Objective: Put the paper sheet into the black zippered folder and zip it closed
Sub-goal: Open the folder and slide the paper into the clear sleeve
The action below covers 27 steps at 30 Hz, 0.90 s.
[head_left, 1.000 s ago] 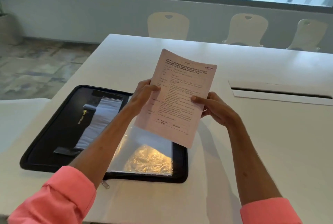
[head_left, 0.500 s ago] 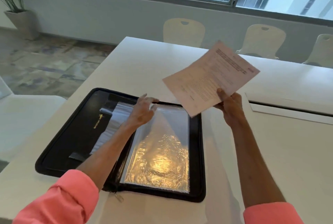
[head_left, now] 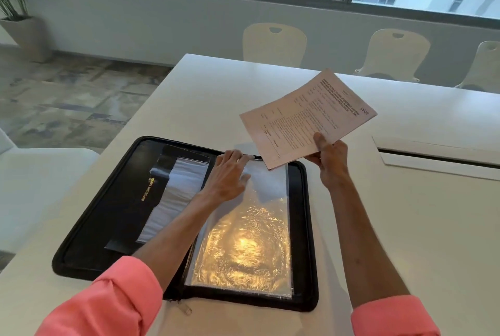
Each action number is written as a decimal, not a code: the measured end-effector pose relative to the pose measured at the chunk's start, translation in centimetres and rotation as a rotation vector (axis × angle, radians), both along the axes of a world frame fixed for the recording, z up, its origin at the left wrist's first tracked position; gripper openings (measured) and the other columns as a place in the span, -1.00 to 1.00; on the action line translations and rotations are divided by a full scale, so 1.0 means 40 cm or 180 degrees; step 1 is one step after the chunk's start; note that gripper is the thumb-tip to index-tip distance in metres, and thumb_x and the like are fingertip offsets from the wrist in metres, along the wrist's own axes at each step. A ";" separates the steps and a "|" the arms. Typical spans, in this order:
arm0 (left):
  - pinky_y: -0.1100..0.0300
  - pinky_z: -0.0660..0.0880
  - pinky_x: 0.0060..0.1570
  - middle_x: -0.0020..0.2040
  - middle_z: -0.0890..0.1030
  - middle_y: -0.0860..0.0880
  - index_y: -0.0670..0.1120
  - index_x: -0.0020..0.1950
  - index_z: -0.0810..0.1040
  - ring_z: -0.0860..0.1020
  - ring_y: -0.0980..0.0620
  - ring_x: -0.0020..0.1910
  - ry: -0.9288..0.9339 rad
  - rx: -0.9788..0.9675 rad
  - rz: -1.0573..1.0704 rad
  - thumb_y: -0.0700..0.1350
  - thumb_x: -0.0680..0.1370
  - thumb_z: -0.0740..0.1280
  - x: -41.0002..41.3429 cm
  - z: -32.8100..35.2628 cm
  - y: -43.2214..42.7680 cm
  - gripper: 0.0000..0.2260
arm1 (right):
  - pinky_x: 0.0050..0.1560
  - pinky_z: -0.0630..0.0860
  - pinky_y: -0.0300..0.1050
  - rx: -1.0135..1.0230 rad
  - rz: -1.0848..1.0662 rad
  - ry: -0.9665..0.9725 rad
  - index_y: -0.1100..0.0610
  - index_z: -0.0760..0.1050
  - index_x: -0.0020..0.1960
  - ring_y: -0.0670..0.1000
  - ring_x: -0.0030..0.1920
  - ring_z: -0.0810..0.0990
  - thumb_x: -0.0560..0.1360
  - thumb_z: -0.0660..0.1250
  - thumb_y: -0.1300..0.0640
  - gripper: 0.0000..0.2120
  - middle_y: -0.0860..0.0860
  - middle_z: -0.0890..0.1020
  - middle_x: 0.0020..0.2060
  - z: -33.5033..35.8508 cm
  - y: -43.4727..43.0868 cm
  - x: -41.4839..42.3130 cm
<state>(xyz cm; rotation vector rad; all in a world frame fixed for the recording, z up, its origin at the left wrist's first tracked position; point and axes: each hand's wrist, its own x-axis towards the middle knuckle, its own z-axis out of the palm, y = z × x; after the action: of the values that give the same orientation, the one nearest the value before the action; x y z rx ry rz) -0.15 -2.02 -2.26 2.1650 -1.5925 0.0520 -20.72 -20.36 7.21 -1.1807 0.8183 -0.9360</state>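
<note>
I'm pinching the sheet (head_left: 308, 119) in my right hand (head_left: 328, 158), left hand (head_left: 228, 174) fingers flat on the sleeve (head_left: 243, 241) top — next I'm guessing it's opening that and sliding it into the folder (head_left: 89, 227).

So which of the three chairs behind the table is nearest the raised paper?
The middle chair: the paper sheet rises just below it; the other two chairs stand further left and right.
</note>
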 end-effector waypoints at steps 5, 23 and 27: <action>-0.02 0.39 0.39 0.24 0.51 0.01 0.02 0.28 0.60 0.48 -0.01 0.27 -0.0032 -0.0192 -0.0076 -0.06 0.63 0.44 -0.001 -0.010 -0.003 -0.78 | -0.05 0.78 0.05 0.0013 -0.0189 -0.0056 0.11 0.54 0.39 0.12 0.08 0.79 0.73 0.33 0.22 -0.76 0.14 0.75 0.10 -0.005 -0.006 0.017; 0.00 0.33 0.39 0.40 0.66 0.01 0.04 0.39 0.62 0.55 -0.05 0.39 -0.0216 -0.0121 -0.0163 -0.02 0.73 0.30 -0.030 0.014 -0.031 -0.75 | -0.13 0.79 0.07 -0.0498 -0.0206 0.0431 0.10 0.57 0.28 0.03 -0.02 0.77 0.76 0.28 0.10 -0.84 0.10 0.75 0.03 0.007 -0.026 0.172; 0.00 0.34 0.41 0.39 0.68 0.02 0.04 0.36 0.66 0.57 -0.05 0.38 -0.0275 -0.0162 -0.0171 -0.04 0.73 0.31 -0.025 0.019 -0.029 -0.77 | -0.13 0.79 0.13 -0.0511 -0.0128 0.0518 0.10 0.59 0.27 0.08 0.01 0.78 0.75 0.29 0.08 -0.83 0.13 0.76 0.04 -0.010 -0.039 0.184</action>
<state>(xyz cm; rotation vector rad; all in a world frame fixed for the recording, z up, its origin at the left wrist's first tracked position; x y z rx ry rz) -1.14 -3.17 -1.51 2.1061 -1.6778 0.1695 -13.36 -21.90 6.83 -1.3982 0.9126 -0.9613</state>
